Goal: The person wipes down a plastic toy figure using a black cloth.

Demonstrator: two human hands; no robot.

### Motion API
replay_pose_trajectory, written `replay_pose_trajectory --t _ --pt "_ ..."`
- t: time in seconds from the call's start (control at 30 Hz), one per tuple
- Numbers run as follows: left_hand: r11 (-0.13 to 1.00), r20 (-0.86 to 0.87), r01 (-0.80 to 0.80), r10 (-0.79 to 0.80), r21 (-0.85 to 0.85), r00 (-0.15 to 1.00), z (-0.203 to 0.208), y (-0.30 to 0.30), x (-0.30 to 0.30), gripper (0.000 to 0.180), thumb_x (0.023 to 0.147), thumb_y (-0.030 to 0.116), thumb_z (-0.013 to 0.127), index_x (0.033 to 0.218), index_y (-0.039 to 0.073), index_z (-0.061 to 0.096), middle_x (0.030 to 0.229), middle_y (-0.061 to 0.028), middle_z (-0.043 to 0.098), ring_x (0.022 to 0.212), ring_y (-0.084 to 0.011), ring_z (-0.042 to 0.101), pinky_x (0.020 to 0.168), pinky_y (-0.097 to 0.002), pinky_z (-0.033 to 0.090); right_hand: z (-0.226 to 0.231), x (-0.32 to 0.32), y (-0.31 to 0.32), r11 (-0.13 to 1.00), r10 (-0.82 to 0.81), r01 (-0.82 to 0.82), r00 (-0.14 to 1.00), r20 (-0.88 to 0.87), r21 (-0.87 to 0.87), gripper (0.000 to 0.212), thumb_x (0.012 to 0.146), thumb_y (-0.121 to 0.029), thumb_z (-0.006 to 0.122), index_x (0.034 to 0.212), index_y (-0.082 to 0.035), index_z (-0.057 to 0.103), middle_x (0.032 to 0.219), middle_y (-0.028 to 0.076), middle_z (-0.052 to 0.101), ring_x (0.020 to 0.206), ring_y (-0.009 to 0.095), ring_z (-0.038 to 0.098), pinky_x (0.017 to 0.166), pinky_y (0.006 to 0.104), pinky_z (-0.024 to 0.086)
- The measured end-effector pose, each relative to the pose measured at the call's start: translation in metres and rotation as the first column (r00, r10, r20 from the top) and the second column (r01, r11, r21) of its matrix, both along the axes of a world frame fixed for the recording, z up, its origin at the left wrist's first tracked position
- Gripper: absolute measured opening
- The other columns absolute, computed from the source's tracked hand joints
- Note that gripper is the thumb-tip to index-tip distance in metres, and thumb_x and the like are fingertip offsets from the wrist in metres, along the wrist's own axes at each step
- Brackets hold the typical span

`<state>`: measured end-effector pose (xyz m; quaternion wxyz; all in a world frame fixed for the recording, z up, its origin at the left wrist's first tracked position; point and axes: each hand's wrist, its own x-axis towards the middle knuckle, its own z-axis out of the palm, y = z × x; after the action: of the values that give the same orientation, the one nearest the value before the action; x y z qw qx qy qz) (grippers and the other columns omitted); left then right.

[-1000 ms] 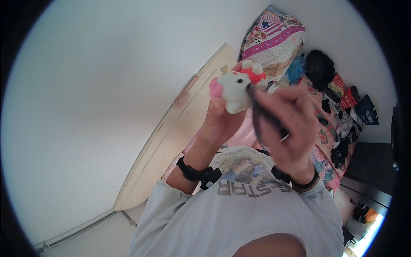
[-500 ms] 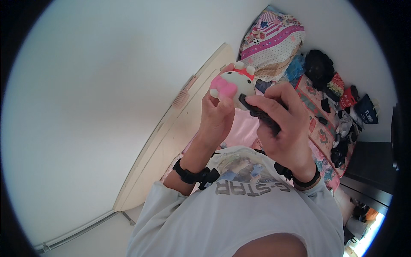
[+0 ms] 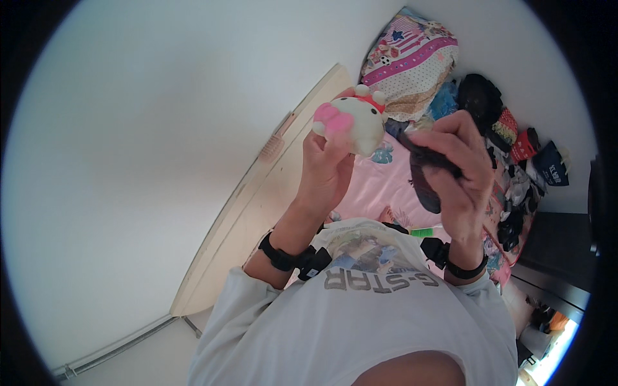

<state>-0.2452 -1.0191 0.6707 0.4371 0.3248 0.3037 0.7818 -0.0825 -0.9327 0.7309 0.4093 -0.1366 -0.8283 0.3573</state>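
Note:
Held up in front of me is a white cat-shaped figure point(image 3: 364, 128) with a pink bow-like shape and red trim. My left hand point(image 3: 325, 157) is closed around its lower left side, the thumb on the front. To the right, my right hand point(image 3: 460, 164) pinches a crumpled dark piece that looks like cloth point(image 3: 425, 186). Its upper end sticks out beyond the fingertips, and a gap separates it from the figure. Motion blurs the dark piece a little, and part of it lies hidden inside the hand.
Below the hands lies a pink bed sheet point(image 3: 367, 186), with a green comb or brush point(image 3: 421, 232) near my right wrist. A pink comb point(image 3: 273, 145) rests on the cream headboard point(image 3: 225, 238). Patterned bedding point(image 3: 412, 64), bags and dark clutter point(image 3: 479, 100) fill the far right.
My right hand has moved right with the dark cloth, away from the figure it was against. The figure has turned slightly in my left hand. The green comb has come into sight.

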Motion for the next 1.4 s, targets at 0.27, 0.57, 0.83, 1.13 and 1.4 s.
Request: replay_pose_trajectory --t 0.27,0.57,0.83,1.13,1.4 --pt "0.970 -0.155 -0.161 0.133 -0.182 0.979 -0.002 -0.006 -0.006 0.067 0.080 0.017 0.080 0.136 -0.004 0.051 0.127 -0.0136 0.062 0.113 -0.0201 0.063 0.098 -0.0356 0.054 0.008 -0.015 -0.007 0.985 0.094 -0.111 0.987 0.129 0.132 0.041 0.067 0.012 0.052 0.100 -0.002 0.071 0.087 0.009 0.046 0.073 0.019 0.050 0.063 0.0295 0.040" --pt "0.984 -0.105 -0.170 0.163 -0.055 0.981 -0.007 -0.005 0.003 0.078 0.077 0.032 0.084 0.137 -0.005 0.050 0.128 -0.0154 0.062 0.113 -0.0223 0.063 0.096 -0.0379 0.054 0.003 -0.009 -0.012 0.997 0.080 -0.078 0.990 0.114 -0.026 0.039 0.064 0.007 0.053 0.095 -0.006 0.072 0.082 0.010 0.049 0.069 0.025 0.054 0.061 0.0336 0.045" --pt "0.996 -0.228 -0.072 0.057 -0.057 0.972 0.012 -0.006 0.001 0.087 0.087 0.067 0.062 0.141 0.001 0.041 0.138 -0.0132 0.053 0.126 -0.0262 0.055 0.101 -0.0403 0.049 -0.016 -0.001 -0.014 0.999 -0.032 0.037 0.993 0.111 -0.040 0.036 0.070 0.010 0.055 0.100 -0.001 0.072 0.089 0.012 0.052 0.077 0.022 0.056 0.068 0.0297 0.046" --pt "0.961 -0.096 -0.031 0.004 -0.275 0.995 -0.001 -0.014 -0.012 0.054 0.095 0.048 0.057 0.127 0.005 0.053 0.123 -0.0090 0.064 0.108 -0.0214 0.065 0.079 -0.0307 0.056 0.011 0.004 -0.006 0.992 0.009 -0.020 0.997 0.080 0.127 0.047 0.069 0.011 0.057 0.112 -0.003 0.071 0.095 0.011 0.053 0.078 0.022 0.056 0.070 0.0294 0.047" --pt "0.961 -0.334 -0.199 0.128 -0.189 0.934 0.003 -0.017 -0.008 0.060 0.087 0.035 0.077 0.129 0.000 0.054 0.114 -0.0088 0.065 0.101 -0.0141 0.065 0.082 -0.0271 0.056 0.019 -0.009 -0.019 0.993 0.058 -0.078 0.975 0.214 0.087 0.041 0.068 0.005 0.053 0.104 -0.004 0.070 0.087 0.010 0.048 0.074 0.023 0.050 0.065 0.0317 0.043"
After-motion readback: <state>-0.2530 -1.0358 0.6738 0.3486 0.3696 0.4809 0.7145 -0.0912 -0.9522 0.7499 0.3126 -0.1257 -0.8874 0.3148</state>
